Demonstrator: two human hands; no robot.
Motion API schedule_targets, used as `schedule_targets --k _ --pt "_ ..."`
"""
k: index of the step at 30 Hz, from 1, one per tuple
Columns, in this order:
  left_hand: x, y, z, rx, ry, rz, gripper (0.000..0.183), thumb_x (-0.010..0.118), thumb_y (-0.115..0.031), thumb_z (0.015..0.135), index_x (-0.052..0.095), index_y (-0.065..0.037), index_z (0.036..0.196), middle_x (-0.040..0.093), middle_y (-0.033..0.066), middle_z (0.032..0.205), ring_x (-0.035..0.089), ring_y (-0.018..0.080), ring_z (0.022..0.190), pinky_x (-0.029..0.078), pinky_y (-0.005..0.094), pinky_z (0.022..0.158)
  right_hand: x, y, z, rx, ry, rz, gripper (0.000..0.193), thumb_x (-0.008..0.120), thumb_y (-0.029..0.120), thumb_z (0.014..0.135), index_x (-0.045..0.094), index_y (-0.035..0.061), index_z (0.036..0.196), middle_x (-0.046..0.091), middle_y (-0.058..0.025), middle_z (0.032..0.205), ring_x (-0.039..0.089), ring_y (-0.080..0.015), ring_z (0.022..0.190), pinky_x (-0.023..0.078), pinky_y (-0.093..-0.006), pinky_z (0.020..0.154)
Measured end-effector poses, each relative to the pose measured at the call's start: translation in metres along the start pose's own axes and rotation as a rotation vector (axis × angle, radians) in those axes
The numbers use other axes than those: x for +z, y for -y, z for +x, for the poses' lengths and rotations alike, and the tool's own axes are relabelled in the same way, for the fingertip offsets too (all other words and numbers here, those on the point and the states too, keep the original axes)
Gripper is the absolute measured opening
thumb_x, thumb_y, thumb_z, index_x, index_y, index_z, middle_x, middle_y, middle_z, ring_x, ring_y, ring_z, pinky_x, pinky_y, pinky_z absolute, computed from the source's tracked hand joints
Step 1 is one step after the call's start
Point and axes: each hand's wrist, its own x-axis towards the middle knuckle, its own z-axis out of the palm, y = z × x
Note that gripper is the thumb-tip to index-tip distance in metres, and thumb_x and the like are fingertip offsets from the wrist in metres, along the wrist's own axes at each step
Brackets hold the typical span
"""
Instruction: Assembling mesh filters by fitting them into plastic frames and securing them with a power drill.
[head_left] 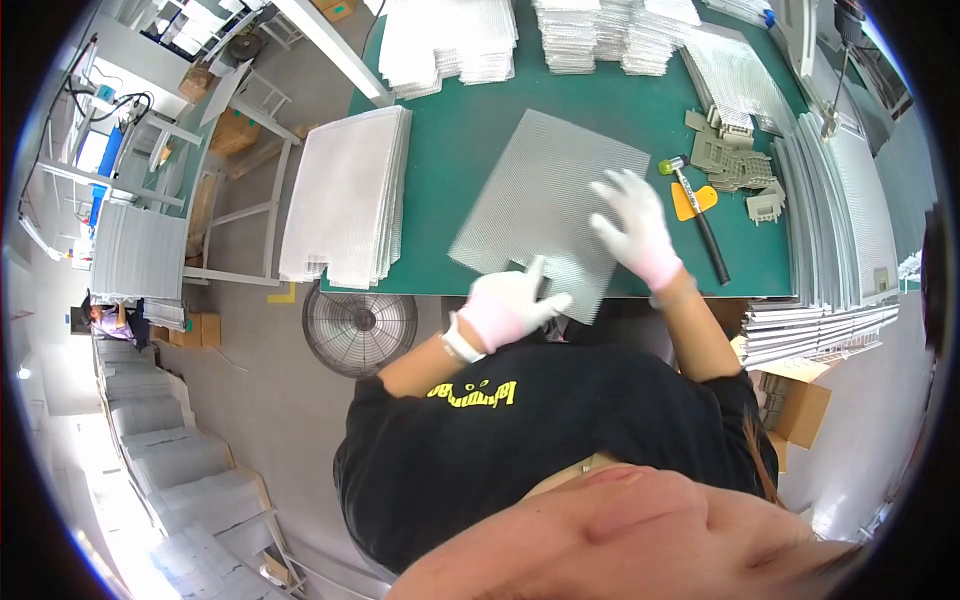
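Observation:
A grey perforated mesh sheet (545, 185) lies turned at an angle on the green tabletop (450, 130), its near corner reaching past the front edge. My left hand (500, 308), in a white glove, is at the sheet's near edge beside a small notch. Its thumb and index finger are spread apart. Across the sheet's right side my right hand (638, 228), gloved too, rests with fingers stretched out. To the right lies a hammer (705, 225) with a black grip and a green-yellow head, partly over an orange flat piece (685, 203).
Stacks of mesh sheets stand at the left (345, 190) and the back (450, 40), and more panels (840, 200) line the right. Grey-green plastic parts (735, 165) are heaped by the hammer. A floor fan (360, 325) is below the front edge.

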Motion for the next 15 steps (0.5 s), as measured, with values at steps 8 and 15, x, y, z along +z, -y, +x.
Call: schedule_targets --k 8,15 --pt "-0.139 0.098 0.134 -0.010 -0.492 0.271 0.054 0.051 -0.056 0.093 0.068 -0.005 0.096 0.070 0.0190 0.088 0.069 0.0379 0.084 0.054 0.0494 0.079 0.035 -0.036 0.050 -0.083 0.285 -0.256 0.066 0.064 0.035 0.081 0.053 0.0173 0.144 0.040 -0.0176 0.155 0.030 -0.0405 0.147 0.019 -0.0566 0.121" --pt "-0.212 0.230 0.295 -0.659 -0.560 0.202 0.098 0.069 -0.067 0.077 0.044 -0.004 0.148 0.048 0.0178 0.148 0.047 0.0330 0.136 0.044 0.0522 0.106 0.031 -0.031 0.062 -0.115 0.281 -0.241 0.065 0.065 0.032 0.078 0.056 0.0167 0.140 0.043 -0.0164 0.153 0.033 -0.0389 0.145 0.021 -0.0547 0.122"
